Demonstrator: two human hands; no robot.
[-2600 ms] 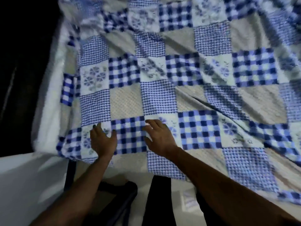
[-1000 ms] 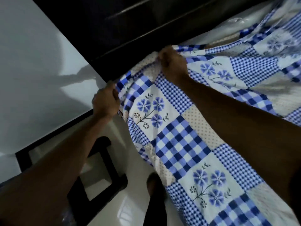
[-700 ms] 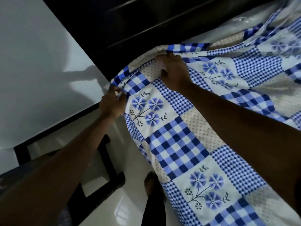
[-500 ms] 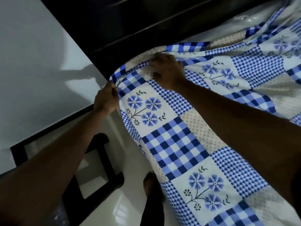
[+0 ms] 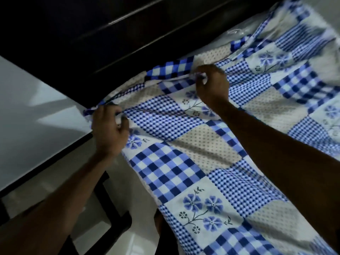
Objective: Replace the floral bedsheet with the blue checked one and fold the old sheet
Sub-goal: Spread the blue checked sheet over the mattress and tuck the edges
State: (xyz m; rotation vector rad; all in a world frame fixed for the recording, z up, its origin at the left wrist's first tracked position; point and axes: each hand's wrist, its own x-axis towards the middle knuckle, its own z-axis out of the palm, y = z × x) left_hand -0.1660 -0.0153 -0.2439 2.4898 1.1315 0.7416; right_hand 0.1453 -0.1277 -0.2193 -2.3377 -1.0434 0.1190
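Observation:
The blue checked sheet (image 5: 185,159), a patchwork of blue checks, flower squares and dotted beige squares, covers the bed and hangs over its near side. My left hand (image 5: 110,133) grips the sheet's corner at the left, fingers curled round the cloth. My right hand (image 5: 211,83) pinches the sheet's folded top edge farther right, near the dark headboard. The sheet's edge runs taut between the two hands. The floral sheet is not in view.
A dark headboard (image 5: 114,37) runs across the top. A pale wall panel (image 5: 33,115) stands at the left, with a dark frame (image 5: 110,208) on the glossy floor below. A strip of bare white mattress (image 5: 237,34) shows at the upper right.
The view swung from the flat bed to its corner. Both hands, earlier flat on the sheet, took hold of its edge; my left hand slid down-left and my right hand moved right, drawing the edge taut.

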